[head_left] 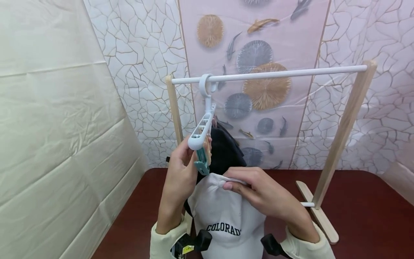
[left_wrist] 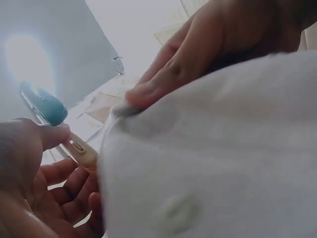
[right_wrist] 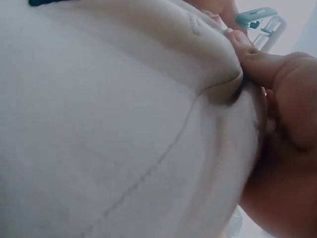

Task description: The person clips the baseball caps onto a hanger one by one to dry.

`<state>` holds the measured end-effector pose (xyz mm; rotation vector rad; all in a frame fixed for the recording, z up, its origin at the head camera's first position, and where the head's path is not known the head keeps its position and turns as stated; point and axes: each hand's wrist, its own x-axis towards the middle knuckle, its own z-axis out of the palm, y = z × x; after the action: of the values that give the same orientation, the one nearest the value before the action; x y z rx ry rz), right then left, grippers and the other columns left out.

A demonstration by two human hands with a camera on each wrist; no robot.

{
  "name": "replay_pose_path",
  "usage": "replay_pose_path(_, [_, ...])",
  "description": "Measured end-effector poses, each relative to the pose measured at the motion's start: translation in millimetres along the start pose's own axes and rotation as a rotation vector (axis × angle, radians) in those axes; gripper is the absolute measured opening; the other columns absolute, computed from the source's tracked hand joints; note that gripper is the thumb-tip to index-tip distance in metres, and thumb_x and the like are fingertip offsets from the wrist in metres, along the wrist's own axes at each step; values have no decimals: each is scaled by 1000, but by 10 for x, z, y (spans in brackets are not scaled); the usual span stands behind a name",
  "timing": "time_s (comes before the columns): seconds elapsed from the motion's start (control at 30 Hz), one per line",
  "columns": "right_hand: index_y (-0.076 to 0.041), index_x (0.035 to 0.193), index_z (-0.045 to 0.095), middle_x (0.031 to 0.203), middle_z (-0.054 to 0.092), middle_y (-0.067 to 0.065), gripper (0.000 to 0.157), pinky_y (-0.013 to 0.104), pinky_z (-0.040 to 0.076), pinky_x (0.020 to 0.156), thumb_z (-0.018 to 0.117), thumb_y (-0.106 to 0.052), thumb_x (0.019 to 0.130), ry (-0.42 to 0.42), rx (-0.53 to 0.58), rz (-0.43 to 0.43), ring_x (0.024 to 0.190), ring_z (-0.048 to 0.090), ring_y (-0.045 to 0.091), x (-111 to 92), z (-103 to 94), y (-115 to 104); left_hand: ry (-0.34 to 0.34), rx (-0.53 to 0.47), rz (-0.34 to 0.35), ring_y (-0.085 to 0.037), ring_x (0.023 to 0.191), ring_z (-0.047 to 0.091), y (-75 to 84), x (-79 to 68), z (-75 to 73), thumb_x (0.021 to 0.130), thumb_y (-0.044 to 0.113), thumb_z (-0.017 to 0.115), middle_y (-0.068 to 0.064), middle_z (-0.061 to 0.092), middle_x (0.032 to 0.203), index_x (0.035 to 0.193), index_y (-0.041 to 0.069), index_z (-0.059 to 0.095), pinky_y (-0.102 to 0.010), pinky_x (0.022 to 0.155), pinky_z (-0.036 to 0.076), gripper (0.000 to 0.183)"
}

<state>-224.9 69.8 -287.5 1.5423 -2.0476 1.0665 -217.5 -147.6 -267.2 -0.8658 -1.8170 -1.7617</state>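
Note:
A white cap point(head_left: 223, 205) lettered in black hangs from my right hand point(head_left: 263, 187), which pinches a fold at its top between thumb and fingers. Just left of that fold, my left hand point(head_left: 181, 176) holds a peach clip point(left_wrist: 81, 152) on the white hanger point(head_left: 202, 130). Beside it, a teal clip point(head_left: 202, 162) dangles at the hanger's near end, close to the cap's top. The cap fabric fills much of both wrist views. Behind the white cap is a black item point(head_left: 224, 147), apparently another cap, partly hidden.
The hanger's ring hooks over a white rod point(head_left: 275, 75) between wooden posts point(head_left: 343, 136). The rack's wooden foot point(head_left: 318, 214) stands on a dark red table point(head_left: 362, 205). A patterned curtain point(head_left: 136, 72) hangs behind, and a cream cloth point(head_left: 55, 136) stands at the left.

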Motion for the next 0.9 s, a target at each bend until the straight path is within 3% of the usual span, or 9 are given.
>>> replay_pose_path(0.13, [-18,107,69,95,64,-10,15,22,50,76,64,-4,104,10,-27,22,85,58,5,41,44,-2,29,-17,-36,-22,103,63,0,-37,40,110,25,58,-26,64,123,139,-10,56,-25,91,55,45])
replay_pose_path(0.23, [-18,106,69,94,63,-11,12,23,49,74,64,-7,105,12,-43,39,84,56,5,85,61,-9,56,-47,-34,-24,98,64,11,-32,67,110,16,57,-30,64,117,135,-10,59,-25,88,56,36])
replay_pose_path(0.43, [-17,106,69,93,61,-9,11,23,48,72,64,-8,105,28,-31,37,83,55,6,157,117,-2,125,-35,-60,-29,96,67,26,-21,58,109,13,59,-27,67,112,128,-7,64,-27,89,58,29])
replay_pose_path(0.6, [-16,107,70,94,61,-7,13,25,49,75,64,-5,104,78,-26,42,85,56,8,176,155,33,109,-45,-58,-21,92,65,-10,7,41,108,8,56,-17,66,104,120,-9,65,-28,86,57,23])
replay_pose_path(0.9, [-14,108,71,97,64,-6,12,27,50,77,64,-6,104,105,-36,69,87,58,9,195,175,102,99,-68,-91,-24,95,66,-55,29,36,110,10,55,-14,66,103,118,-7,66,-29,87,57,23])
